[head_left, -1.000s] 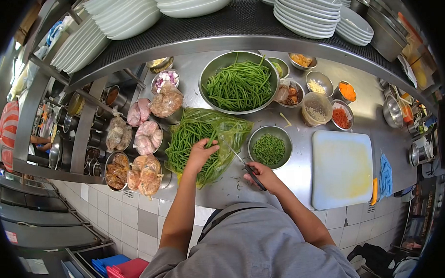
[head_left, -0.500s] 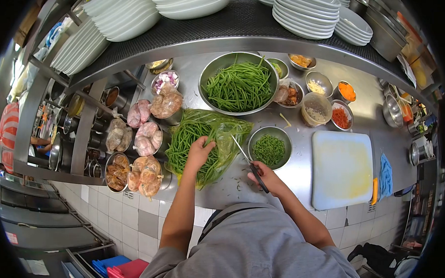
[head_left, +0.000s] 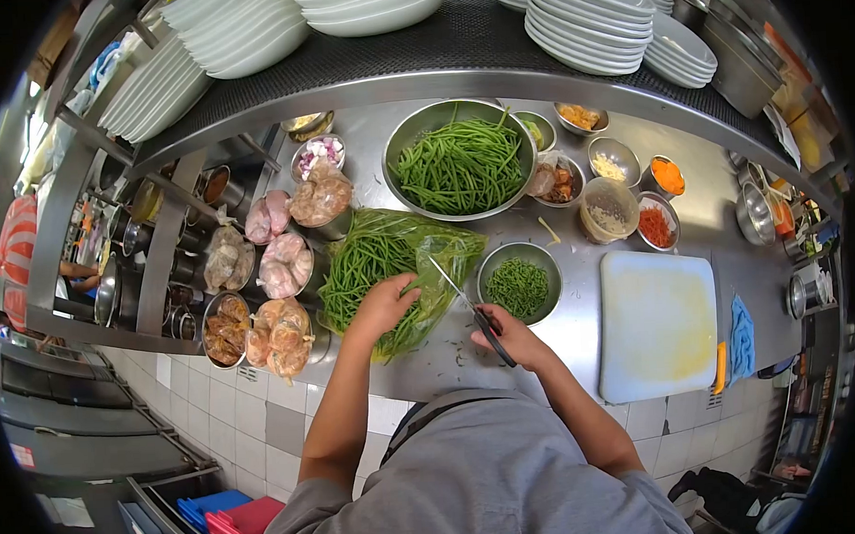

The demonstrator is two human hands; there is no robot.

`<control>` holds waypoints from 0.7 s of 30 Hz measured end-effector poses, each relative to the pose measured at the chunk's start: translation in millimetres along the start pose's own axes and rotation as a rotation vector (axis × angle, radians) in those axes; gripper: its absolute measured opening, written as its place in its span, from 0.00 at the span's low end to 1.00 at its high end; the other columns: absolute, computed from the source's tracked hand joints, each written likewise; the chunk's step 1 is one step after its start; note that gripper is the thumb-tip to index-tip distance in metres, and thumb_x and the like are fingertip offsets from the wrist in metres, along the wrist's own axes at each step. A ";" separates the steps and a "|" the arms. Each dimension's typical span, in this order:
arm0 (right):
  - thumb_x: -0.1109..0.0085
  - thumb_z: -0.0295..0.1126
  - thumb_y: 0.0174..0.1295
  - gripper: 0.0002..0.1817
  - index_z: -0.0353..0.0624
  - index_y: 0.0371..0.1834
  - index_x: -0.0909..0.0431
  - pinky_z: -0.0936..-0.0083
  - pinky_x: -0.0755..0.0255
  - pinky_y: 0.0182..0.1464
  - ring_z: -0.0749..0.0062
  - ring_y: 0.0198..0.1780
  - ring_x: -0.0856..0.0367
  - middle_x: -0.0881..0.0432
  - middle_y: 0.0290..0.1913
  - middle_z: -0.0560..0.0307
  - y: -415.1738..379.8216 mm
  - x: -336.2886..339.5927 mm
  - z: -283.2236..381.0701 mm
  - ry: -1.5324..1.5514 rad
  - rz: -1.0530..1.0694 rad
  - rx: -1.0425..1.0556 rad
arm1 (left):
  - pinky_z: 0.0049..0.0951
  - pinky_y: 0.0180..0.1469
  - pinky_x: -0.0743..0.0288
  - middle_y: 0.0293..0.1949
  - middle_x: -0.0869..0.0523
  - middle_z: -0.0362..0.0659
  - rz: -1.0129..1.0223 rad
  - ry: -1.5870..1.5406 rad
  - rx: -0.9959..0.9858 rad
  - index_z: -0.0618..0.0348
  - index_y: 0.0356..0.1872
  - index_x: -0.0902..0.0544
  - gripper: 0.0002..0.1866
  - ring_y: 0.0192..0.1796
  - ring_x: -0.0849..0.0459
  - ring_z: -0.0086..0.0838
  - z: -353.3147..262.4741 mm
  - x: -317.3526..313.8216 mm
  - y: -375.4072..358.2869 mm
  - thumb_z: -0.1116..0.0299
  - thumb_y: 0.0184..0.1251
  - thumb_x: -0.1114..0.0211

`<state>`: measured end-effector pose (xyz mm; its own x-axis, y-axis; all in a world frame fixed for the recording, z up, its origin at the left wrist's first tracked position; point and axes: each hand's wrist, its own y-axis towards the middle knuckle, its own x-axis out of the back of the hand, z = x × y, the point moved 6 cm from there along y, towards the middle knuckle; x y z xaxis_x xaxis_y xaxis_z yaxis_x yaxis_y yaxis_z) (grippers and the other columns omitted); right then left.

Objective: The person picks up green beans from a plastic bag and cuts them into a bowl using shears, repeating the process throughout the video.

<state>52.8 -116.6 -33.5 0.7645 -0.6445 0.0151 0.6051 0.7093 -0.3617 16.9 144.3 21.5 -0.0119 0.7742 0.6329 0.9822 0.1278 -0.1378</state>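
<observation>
Long green beans [head_left: 363, 267] lie in an open yellow-green plastic bag [head_left: 455, 242] on the steel counter. My left hand [head_left: 384, 306] is over the near side of the beans, its fingers closed around some of them; the fingertips are partly hidden. In my right hand [head_left: 510, 338] is a pair of black-handled scissors [head_left: 463, 296], blades pointing up and left over the bag's right edge. Close to the right hand stands a steel bowl [head_left: 557, 300] of finely cut green pieces [head_left: 517, 286]. Behind the bag, a large steel bowl [head_left: 391, 179] holds more whole beans.
Bagged meat [head_left: 284, 264] in containers crowds the left side. Small bowls of chopped ingredients, including shredded carrot [head_left: 654, 227], stand back right. A white cutting board [head_left: 657, 320], an orange handle [head_left: 721, 365] and a blue cloth [head_left: 742, 336] lie right. A plate shelf [head_left: 393, 91] overhangs the counter.
My left hand has moved slightly toward me over the beans. The scissors have shifted a little left, and their handles look farther apart.
</observation>
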 end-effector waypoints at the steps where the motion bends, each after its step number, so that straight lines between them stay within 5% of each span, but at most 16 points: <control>1: 0.23 0.46 0.66 0.42 0.37 0.76 0.32 0.75 0.25 0.52 0.75 0.46 0.21 0.18 0.46 0.59 0.1 1.3 0.6 -0.012 -0.030 0.021 | 0.43 0.53 0.20 0.48 0.11 0.58 -0.012 0.011 -0.042 0.63 0.56 0.16 0.16 0.49 0.12 0.53 1.8 -1.6 0.2 0.62 0.78 0.34; 9: 0.23 0.40 0.67 0.34 0.38 0.72 0.27 0.81 0.28 0.43 0.83 0.39 0.24 0.20 0.37 0.66 -29.7 7.8 -2.1 0.033 -0.081 -0.008 | 0.46 0.53 0.20 0.47 0.11 0.59 0.072 0.112 -0.108 0.63 0.54 0.15 0.16 0.50 0.13 0.56 -6.2 -9.9 -4.1 0.60 0.78 0.35; 11: 0.23 0.39 0.67 0.33 0.41 0.72 0.26 0.81 0.32 0.36 0.85 0.33 0.27 0.21 0.33 0.68 -48.4 12.2 -1.3 0.062 -0.085 -0.074 | 0.36 0.46 0.22 0.36 0.11 0.50 0.145 0.081 -0.092 0.64 0.47 0.15 0.12 0.38 0.14 0.38 -20.8 -17.4 -7.0 0.63 0.79 0.35; 21: 0.26 0.38 0.70 0.31 0.45 0.73 0.27 0.80 0.36 0.29 0.85 0.26 0.31 0.25 0.28 0.71 -107.7 39.6 -33.6 0.371 -0.200 -0.173 | 0.32 0.46 0.24 0.34 0.13 0.41 0.342 -0.089 -0.145 0.62 0.42 0.16 0.14 0.38 0.17 0.29 -73.8 -67.8 16.6 0.61 0.83 0.39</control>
<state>10.4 -228.0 -25.3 0.4862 -0.8450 -0.2229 0.6623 0.5227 -0.5368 47.8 48.3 32.5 0.3111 0.8088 0.4990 0.9485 -0.2312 -0.2167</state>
